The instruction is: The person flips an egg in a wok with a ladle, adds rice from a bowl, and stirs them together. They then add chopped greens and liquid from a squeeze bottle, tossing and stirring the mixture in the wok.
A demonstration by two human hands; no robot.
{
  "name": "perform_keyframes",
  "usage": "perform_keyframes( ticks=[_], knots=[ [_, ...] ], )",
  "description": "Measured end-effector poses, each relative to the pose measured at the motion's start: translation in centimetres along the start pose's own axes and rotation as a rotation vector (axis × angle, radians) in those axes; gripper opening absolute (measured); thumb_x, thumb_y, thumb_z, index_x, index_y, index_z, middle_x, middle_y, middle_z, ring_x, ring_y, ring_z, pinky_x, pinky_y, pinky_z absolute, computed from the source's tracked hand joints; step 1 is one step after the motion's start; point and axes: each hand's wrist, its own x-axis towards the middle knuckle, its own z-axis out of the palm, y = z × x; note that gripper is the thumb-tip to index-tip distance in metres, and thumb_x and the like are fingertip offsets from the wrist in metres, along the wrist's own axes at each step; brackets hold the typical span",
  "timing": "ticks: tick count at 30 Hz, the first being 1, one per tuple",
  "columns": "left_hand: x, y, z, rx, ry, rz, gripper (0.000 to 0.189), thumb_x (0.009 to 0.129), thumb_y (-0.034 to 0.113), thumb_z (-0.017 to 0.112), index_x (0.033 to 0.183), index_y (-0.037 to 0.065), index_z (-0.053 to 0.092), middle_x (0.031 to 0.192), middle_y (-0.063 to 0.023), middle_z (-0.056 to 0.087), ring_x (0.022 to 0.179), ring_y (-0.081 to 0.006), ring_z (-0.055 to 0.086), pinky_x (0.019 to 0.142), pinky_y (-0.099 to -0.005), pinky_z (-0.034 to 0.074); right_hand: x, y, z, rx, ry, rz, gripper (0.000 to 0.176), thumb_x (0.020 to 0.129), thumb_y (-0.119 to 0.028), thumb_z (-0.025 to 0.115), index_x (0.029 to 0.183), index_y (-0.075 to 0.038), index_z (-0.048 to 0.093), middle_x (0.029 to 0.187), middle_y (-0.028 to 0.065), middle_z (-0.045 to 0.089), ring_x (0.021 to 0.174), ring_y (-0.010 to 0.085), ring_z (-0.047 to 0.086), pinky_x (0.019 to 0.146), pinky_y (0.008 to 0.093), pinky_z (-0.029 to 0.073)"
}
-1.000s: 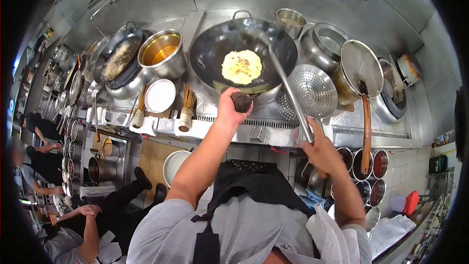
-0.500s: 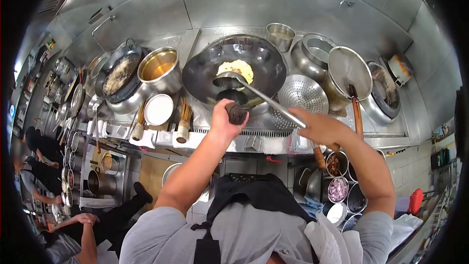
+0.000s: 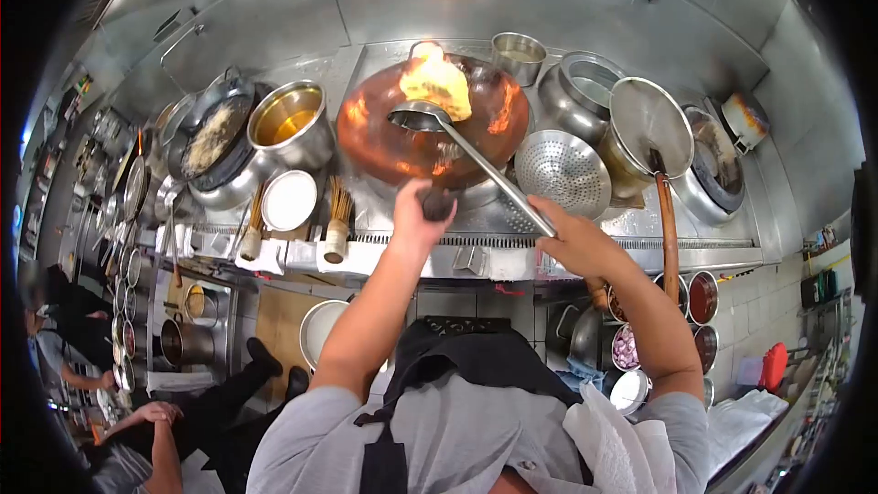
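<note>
My left hand (image 3: 422, 216) is closed around a dark cloth-like grip (image 3: 439, 204) at the near side of the large wok (image 3: 375, 142). In my right hand (image 3: 572, 238) is the long metal handle of a ladle (image 3: 419, 115), whose bowl hangs over the wok's middle. Just behind the bowl is a yellow, egg-like mass (image 3: 439, 87). A bright flame (image 3: 425, 57) rises at the wok's back, and orange light shows across its inside.
Left of the wok are a pot of amber liquid (image 3: 287, 116), a white bowl (image 3: 289, 200) and a bamboo brush (image 3: 337, 229). On its right are a perforated strainer (image 3: 562, 174) and a mesh sieve (image 3: 651, 126). Other people (image 3: 165, 412) are at the lower left.
A flame has flared up in the wok, which now glows orange. The yellow mass has moved toward the back. My right hand and the ladle have shifted a little to the left.
</note>
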Motion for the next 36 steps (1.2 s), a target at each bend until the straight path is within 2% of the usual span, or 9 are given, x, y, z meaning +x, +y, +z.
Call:
perform_keyframes(
  ticks=[6,9,12,14,17,27,30,34,36],
  knots=[
    [5.2,1.0,-1.2,0.058,-0.051,0.002,0.013,0.076,0.019,0.063,0.086,0.012,0.057,0.086,-0.0101,0.062,0.083,-0.0258,0.059,0.079,-0.0451,0.051,-1.5,-1.3,0.8,0.117,0.05,0.1,0.069,0.087,-0.015,0.062,0.148,-0.021,0.03,0.089,0.0151,0.061,0.074,0.0215,0.058,0.072,0.0338,0.048],
    [4.4,0.6,-1.6,0.069,-0.018,0.008,0.015,0.076,0.019,0.063,0.088,0.012,0.057,0.087,-0.0109,0.061,0.084,-0.0263,0.06,0.08,-0.045,0.051,-1.5,-0.4,4.5,0.302,0.082,0.245,0.07,0.088,-0.012,0.057,0.149,-0.017,0.024,0.087,0.0233,0.065,0.078,0.0371,0.064,0.078,0.0418,0.049],
    [3.9,0.5,-1.2,0.057,0.016,-0.002,0.016,0.076,0.019,0.063,0.087,0.011,0.057,0.088,-0.0116,0.061,0.084,-0.0267,0.059,0.08,-0.0451,0.051,0.8,6.8,14.2,0.194,0.404,-0.079,0.071,0.088,-0.012,0.057,0.15,-0.013,0.021,0.087,0.0227,0.065,0.078,0.0372,0.064,0.079,0.0415,0.05],
    [4.1,0.4,-0.9,0.058,0.01,0.017,0.016,0.076,0.019,0.063,0.087,0.01,0.057,0.088,-0.0117,0.061,0.084,-0.0267,0.059,0.08,-0.0452,0.051,1.6,5.4,13.7,0.276,0.423,-0.111,0.067,0.089,-0.007,0.054,0.149,-0.01,0.022,0.073,0.0125,0.058,0.056,0.0255,0.057,0.055,0.036,0.047],
    [4.7,0.5,-1.5,0.055,-0.013,0.013,0.015,0.076,0.02,0.063,0.086,0.01,0.056,0.087,-0.0119,0.06,0.082,-0.0267,0.06,0.078,-0.0448,0.052,0.7,0.6,9.2,1.038,0.138,0.325,0.063,0.088,-0.003,0.053,0.145,-0.011,0.029,0.063,0.0029,0.046,0.039,0.0129,0.042,0.033,0.0291,0.034],
    [3.9,0.0,-2.4,0.066,-0.046,0.057,0.015,0.078,0.019,0.062,0.089,0.011,0.055,0.086,-0.0111,0.06,0.083,-0.0262,0.061,0.078,-0.0454,0.052,11.4,1.7,8.6,1.761,-0.05,0.197,0.05,0.091,-0.009,0.058,0.135,-0.012,0.035,0.068,0.0039,0.05,0.045,0.0111,0.046,0.037,0.0279,0.037],
    [5.0,0.0,-3.4,0.045,-0.078,0.022,0.015,0.078,0.018,0.062,0.089,0.011,0.055,0.085,-0.0105,0.06,0.083,-0.0261,0.061,0.078,-0.0454,0.052,11.8,0.1,8.9,1.307,0.122,0.217,0.05,0.092,-0.01,0.056,0.137,-0.014,0.034,0.069,0.0022,0.049,0.044,0.0102,0.045,0.036,0.0268,0.035],
    [4.5,0.0,-2.4,0.043,-0.051,0.061,0.014,0.079,0.019,0.062,0.088,0.011,0.056,0.085,-0.0111,0.061,0.082,-0.0262,0.061,0.078,-0.0445,0.052,10.3,1.2,9.4,1.645,0.099,0.109,0.057,0.091,-0.011,0.057,0.141,-0.011,0.029,0.069,0.0033,0.05,0.045,0.0107,0.045,0.037,0.0272,0.037],
    [4.5,0.2,-2.5,0.039,-0.056,0.03,0.014,0.079,0.019,0.062,0.088,0.01,0.055,0.085,-0.0113,0.061,0.081,-0.0264,0.061,0.078,-0.044,0.052,10.0,1.2,9.7,1.502,0.15,0.179,0.061,0.089,-0.009,0.057,0.143,-0.01,0.028,0.07,0.0043,0.051,0.044,0.0116,0.046,0.037,0.0284,0.038]
  ],
)
